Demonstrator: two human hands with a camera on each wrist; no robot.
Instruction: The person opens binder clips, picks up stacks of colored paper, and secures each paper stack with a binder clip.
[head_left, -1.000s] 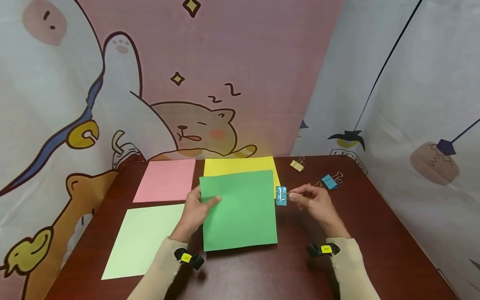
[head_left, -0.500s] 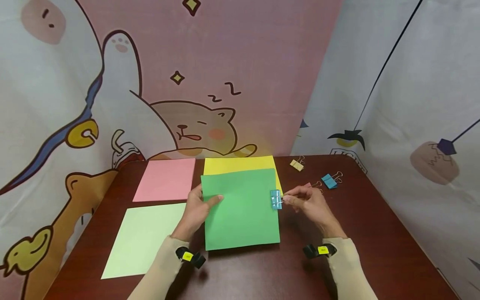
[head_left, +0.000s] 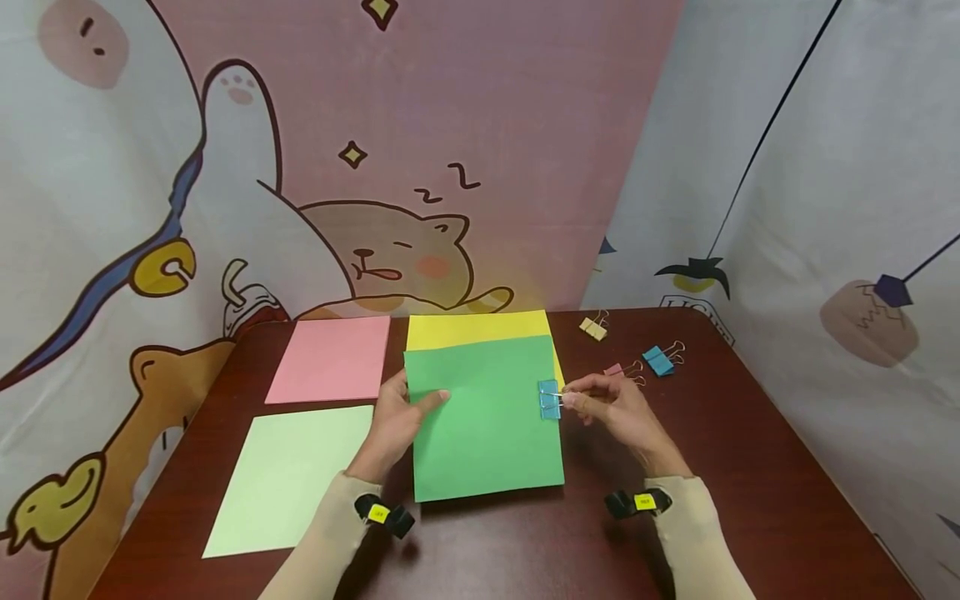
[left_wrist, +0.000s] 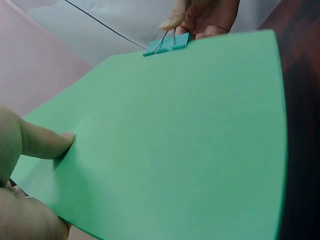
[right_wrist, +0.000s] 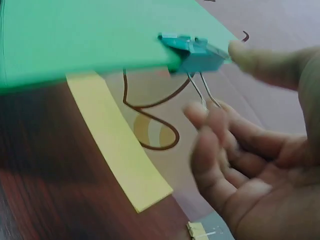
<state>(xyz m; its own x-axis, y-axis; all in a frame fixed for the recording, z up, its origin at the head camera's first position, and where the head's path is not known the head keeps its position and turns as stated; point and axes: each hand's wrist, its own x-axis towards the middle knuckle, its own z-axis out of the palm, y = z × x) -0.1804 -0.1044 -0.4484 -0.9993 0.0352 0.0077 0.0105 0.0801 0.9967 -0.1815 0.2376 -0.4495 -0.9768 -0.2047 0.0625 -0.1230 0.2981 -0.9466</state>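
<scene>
My left hand (head_left: 393, 417) grips a green sheet stack (head_left: 483, 437) by its left edge, thumb on the front face and fingers behind. The stack is tilted up above the table. On its right edge sits a blue binder clip (head_left: 549, 400), its jaws overlapping the paper. My right hand (head_left: 618, 412) holds this clip by its wire handles. In the right wrist view the thumb lies near the clip's back (right_wrist: 202, 62), and the curled fingers (right_wrist: 207, 150) meet the lower wire handle. In the left wrist view, the thumb touches the other handle.
Yellow paper (head_left: 480, 327) lies behind the green stack, partly covered. Pink paper (head_left: 330, 360) and pale green paper (head_left: 288, 483) lie at left on the dark table (head_left: 517, 554). Beyond the right hand are a yellow clip (head_left: 593, 329), a blue clip (head_left: 658, 361) and a pink clip (head_left: 613, 370).
The right hand has brought the blue binder clip leftward, from just beside the green stack onto its right edge. The left hand and stack have shifted slightly right.
</scene>
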